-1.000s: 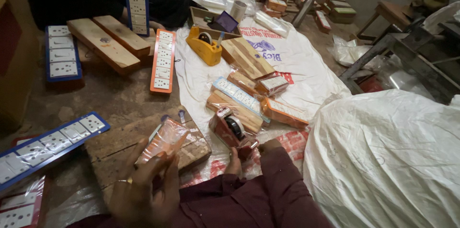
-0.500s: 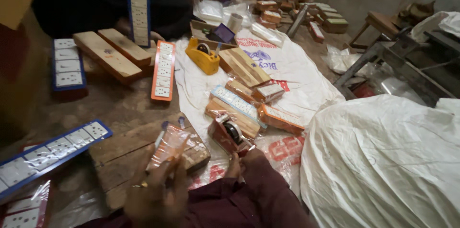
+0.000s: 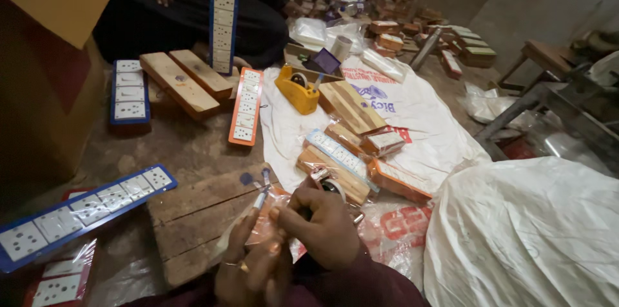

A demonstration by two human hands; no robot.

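my left hand (image 3: pixel 248 268) grips the plastic-wrapped orange packet (image 3: pixel 271 226) at bottom centre | my right hand (image 3: pixel 322 223) pinches its top edge, fingers closed | packet over the wooden board (image 3: pixel 193 217) | yellow tape dispenser (image 3: pixel 296 88) upper centre, on the white sack (image 3: pixel 412 120)

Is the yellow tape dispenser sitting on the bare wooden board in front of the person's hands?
No, the yellow tape dispenser sits farther off on the white sack, not on the wooden board.
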